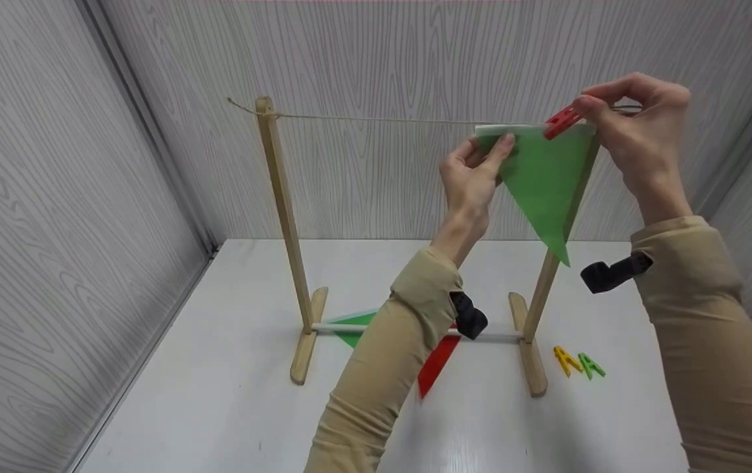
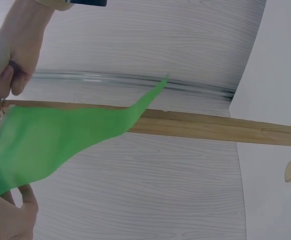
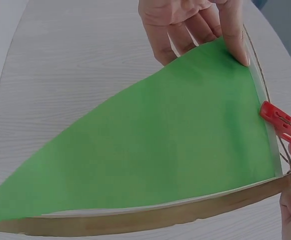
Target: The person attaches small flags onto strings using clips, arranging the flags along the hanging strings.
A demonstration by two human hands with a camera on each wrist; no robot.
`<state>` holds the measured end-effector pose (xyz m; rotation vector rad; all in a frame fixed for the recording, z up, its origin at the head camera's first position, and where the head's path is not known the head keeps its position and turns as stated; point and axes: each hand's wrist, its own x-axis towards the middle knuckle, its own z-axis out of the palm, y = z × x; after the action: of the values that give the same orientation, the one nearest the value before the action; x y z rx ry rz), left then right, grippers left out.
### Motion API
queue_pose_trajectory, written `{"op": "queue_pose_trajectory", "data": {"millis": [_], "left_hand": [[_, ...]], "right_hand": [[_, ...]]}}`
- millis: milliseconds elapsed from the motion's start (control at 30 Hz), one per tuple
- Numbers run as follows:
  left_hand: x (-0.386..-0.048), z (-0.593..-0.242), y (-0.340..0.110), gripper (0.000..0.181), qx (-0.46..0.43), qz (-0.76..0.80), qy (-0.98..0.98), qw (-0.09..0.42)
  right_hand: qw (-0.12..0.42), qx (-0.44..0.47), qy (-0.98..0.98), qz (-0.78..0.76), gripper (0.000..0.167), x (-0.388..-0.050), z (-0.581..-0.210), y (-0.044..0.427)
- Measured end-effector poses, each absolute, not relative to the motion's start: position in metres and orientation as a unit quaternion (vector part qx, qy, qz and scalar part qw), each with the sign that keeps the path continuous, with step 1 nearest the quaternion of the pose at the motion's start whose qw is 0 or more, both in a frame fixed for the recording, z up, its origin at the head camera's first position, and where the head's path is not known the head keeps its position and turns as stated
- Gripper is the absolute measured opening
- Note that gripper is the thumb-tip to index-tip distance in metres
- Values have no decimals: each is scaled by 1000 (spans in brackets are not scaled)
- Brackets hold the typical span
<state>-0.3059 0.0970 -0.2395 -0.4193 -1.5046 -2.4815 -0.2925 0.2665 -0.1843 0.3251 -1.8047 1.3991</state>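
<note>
A green triangular flag [image 1: 543,177] hangs point down at the right part of the string [image 1: 376,119], its pale top edge along the string. My left hand [image 1: 471,180] pinches its upper left corner between thumb and fingers. Above the upper right part, my right hand [image 1: 645,131] pinches a red clothespin [image 1: 563,120], whose tip lies over the flag's top edge. In the right wrist view the red clothespin [image 3: 284,124] reaches across the pale edge of the green flag [image 3: 160,135]; whether it clamps the string cannot be told.
Wooden posts [image 1: 284,217] carry the string, joined low down by a white rod [image 1: 494,336]. Under my left forearm lie a green flag [image 1: 350,327] and a red flag [image 1: 437,364]. Yellow [image 1: 566,360] and green [image 1: 591,366] clothespins lie right of the stand.
</note>
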Motion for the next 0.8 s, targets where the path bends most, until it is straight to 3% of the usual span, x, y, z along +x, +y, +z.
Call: {"op": "queue_pose_trajectory", "data": {"millis": [800], "left_hand": [[-308, -248, 97, 28, -136, -839, -518, 91]], "right_hand": [[397, 109, -762, 500, 3, -292, -186, 261]]}}
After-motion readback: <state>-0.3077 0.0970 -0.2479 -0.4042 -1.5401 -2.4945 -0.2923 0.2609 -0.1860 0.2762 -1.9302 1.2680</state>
